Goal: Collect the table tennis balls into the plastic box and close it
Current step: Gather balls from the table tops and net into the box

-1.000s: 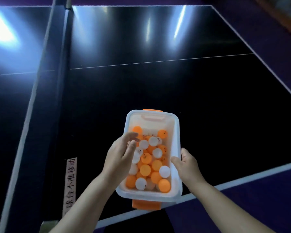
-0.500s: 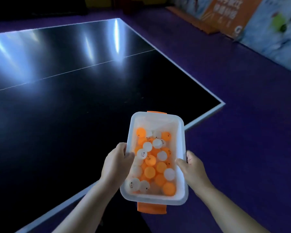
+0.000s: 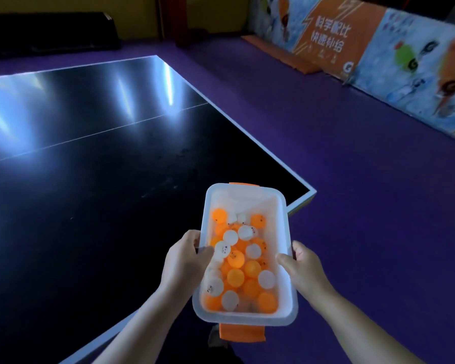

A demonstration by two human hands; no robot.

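Both forearms [image 3: 147, 324] are bare along their visible length, as are the left hand [image 3: 184, 261] and right hand [image 3: 304, 266]

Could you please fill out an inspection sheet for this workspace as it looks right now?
Surface: dark table tennis table, glossy, with white edge lines.
Job's things: plastic box, open, no lid in view, orange latches at both ends; orange and white balls fill its near part.
Clutter: nothing seen.
Grippers: left hand grips the box's left rim; right hand grips its right rim.
Cables: nothing seen.
Surroundings: purple floor; printed barrier boards along the right.
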